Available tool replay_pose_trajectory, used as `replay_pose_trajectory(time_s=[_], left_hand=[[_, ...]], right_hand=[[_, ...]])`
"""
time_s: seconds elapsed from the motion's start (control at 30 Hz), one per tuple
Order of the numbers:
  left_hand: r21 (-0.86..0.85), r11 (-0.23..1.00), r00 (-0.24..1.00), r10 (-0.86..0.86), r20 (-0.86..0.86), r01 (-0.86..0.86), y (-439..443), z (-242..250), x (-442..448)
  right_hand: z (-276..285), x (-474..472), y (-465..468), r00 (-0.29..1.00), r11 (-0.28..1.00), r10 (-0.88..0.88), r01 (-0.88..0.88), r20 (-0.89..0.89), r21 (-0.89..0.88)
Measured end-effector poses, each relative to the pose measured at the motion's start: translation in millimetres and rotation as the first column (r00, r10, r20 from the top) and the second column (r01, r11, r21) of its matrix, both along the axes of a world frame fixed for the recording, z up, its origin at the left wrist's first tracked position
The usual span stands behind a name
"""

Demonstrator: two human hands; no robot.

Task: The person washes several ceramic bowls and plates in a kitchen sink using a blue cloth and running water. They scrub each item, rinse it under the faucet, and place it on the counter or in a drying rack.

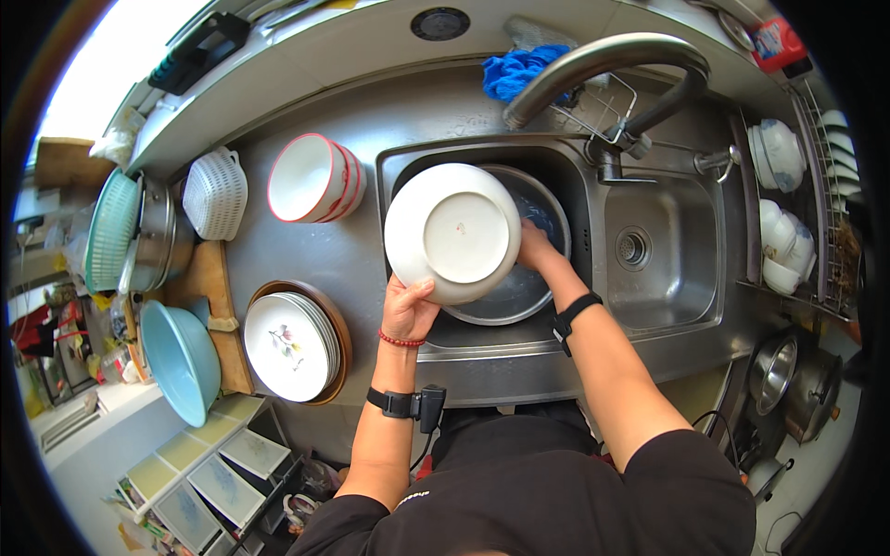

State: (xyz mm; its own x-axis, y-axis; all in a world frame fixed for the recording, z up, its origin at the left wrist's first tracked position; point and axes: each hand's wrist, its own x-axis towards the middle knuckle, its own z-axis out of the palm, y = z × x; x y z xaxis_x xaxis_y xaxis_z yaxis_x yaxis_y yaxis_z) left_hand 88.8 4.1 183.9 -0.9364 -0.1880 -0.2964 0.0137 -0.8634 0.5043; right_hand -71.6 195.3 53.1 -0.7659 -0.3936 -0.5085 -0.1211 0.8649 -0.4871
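My left hand (410, 306) grips the lower left rim of a white ceramic plate (466, 236), thumb on its underside. The plate is tilted, with its foot ring and a small mark facing me. At its right edge is my right hand (535, 244), its fingers mostly hidden behind the plate, so I cannot tell what they hold. Below them a round metal basin (518, 299) with water in it sits in the larger bowl of a steel sink (487, 351). The plate covers much of that basin.
Left of the sink stand red-rimmed white bowls (302, 177) and stacked plates (288, 347) in a brown dish. A curved faucet (612, 52) arches over the sink's back, near a blue cloth (521, 73). The smaller sink bowl (660, 264) and a dish rack (824, 208) lie right.
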Motion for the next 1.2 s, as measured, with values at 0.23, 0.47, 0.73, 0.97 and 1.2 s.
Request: replay_pose_trajectory(time_s=[0.23,0.47,0.73,0.97,1.2], left_hand=[[0.076,0.994,0.997,0.080,0.022,-0.081,-5.4,4.3,7.1],[-0.617,0.709,0.927,-0.148,0.345,0.342,-12.2,21.2,20.9],[-0.977,0.089,0.951,-0.260,0.166,0.195,12.4,38.7,26.6],[-0.979,0.011,0.938,-0.285,0.194,0.206,14.1,36.1,37.0],[-0.971,-0.207,0.950,-0.261,0.171,0.118,-11.0,61.9,35.7]], right_hand=[[169.8,-29.0,-21.5,0.963,0.951,-0.078,-0.006,-0.257,-0.309],[235.3,-10.4,-127.3,0.422,0.408,0.242,0.773,0.874,-0.486],[215.5,-0.1,-243.4,0.221,0.555,0.223,0.772,0.949,-0.310],[204.9,-17.8,-288.1,0.164,0.551,0.155,0.804,0.974,-0.223],[199.3,-50.0,-356.2,0.172,0.578,0.111,0.790,0.979,-0.205]])
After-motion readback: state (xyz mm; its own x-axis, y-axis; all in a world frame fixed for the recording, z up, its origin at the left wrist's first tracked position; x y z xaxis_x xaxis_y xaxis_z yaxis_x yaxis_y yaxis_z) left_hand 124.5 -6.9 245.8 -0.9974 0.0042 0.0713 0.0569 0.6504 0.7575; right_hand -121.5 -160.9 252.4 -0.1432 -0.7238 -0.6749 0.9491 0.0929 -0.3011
